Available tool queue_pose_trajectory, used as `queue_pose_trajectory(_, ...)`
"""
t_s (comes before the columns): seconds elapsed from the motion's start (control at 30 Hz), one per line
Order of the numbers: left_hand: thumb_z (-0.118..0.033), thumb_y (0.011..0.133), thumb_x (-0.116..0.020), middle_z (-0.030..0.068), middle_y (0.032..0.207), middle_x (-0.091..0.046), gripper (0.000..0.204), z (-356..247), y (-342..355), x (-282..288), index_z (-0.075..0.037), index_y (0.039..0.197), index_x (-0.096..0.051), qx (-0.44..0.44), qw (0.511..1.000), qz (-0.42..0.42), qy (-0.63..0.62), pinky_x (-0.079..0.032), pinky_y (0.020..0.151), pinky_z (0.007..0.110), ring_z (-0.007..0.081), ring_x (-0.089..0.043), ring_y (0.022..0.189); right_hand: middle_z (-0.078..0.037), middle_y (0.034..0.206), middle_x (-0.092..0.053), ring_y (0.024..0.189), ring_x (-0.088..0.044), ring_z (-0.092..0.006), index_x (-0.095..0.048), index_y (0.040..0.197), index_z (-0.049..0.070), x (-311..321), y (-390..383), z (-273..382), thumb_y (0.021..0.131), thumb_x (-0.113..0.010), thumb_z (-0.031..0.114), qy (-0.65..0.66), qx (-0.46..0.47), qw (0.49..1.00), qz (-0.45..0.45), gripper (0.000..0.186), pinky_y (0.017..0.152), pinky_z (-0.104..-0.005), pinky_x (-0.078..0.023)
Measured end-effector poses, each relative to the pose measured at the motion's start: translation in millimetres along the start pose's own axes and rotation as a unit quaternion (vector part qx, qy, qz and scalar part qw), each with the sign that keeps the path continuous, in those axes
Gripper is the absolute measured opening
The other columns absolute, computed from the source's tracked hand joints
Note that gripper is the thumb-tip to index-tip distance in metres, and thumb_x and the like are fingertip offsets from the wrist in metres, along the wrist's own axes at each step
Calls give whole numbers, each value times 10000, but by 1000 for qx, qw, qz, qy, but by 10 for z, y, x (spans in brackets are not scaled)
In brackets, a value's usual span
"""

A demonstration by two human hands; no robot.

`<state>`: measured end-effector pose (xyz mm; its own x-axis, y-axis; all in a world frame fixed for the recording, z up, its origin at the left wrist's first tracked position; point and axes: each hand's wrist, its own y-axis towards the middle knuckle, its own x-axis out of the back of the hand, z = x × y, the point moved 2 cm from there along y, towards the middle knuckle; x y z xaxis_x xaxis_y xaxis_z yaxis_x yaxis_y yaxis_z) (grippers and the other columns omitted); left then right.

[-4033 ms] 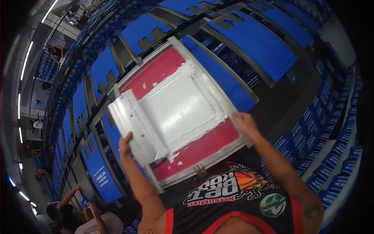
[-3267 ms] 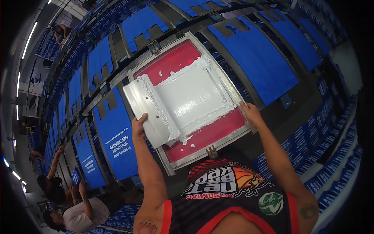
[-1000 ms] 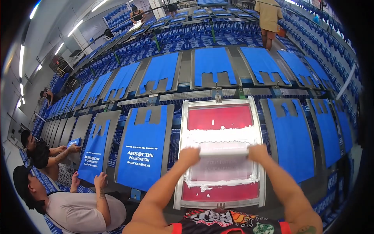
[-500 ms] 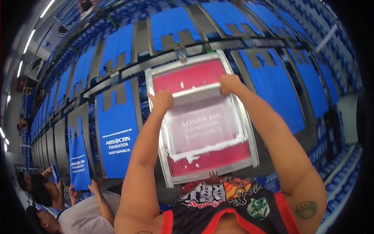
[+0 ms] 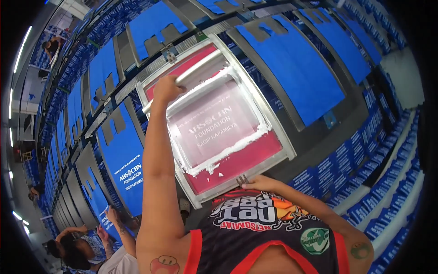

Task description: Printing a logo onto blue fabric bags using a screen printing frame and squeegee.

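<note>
Left hand point(image 5: 168, 89): fingers grasp squeegee bar point(image 5: 199, 66) | Right hand point(image 5: 262, 183): fingers at metal bracket point(image 5: 242, 180), closure not discernible from here | Screen frame point(image 5: 258, 103): white paste point(image 5: 228, 151) around lettering point(image 5: 211, 122)

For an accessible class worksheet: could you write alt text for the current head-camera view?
A person's left hand grips a metal squeegee across the far part of a red screen with white paste, while the right hand is at its near edge. Blue bags lie on dark boards around it, with other people at lower left.
</note>
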<state>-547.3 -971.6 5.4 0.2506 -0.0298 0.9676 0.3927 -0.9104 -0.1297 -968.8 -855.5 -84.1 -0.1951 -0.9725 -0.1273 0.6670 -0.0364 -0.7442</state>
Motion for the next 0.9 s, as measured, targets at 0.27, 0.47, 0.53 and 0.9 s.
queue_pose_trajectory(0.27, -313, 671, -775, 134, 967, -688, 419, -197, -189, -175, -211, 1068, -687, 46, 998, -6, 50, -506, 813, 446, 334, -642, 935, -99, 703, -692, 629, -663, -198, -738, 798, 76, -72, -166, 40, 796, -691, 321, -100, 45, 982, -156, 249, 622, -315, -493)
queue_pose_trajectory(0.47, -303, 678, -768, 137, 964, -688, 394, -168, -245, -251, -208, 1052, -694, 55, 997, -17, 49, -508, 811, 448, 331, -644, 931, -98, 691, -685, 641, -665, -222, -739, 778, 100, -154, -169, -15, 828, -641, 272, -73, 93, 975, -187, 204, 646, -333, -509)
queue_pose_trajectory(0.53, -310, 667, -777, 146, 937, -689, 448, -166, -302, -353, -180, 1085, -680, 42, 995, -33, 82, -503, 806, 434, 329, -650, 917, -99, 681, -681, 639, -662, -229, -739, 771, 105, -165, -75, -124, 822, -646, 279, -75, 91, 975, -188, 204, 647, -337, -508)
queue_pose_trajectory(0.9, -156, 731, -627, 78, 1004, -668, 368, -529, -1339, -791, -209, 1091, -678, 23, 995, -45, 85, -521, 753, 427, 306, -649, 886, -103, 622, -654, 590, -636, -221, -738, 734, 105, -170, 117, -293, 803, -665, 303, -33, 97, 979, -175, 223, 624, -336, -493)
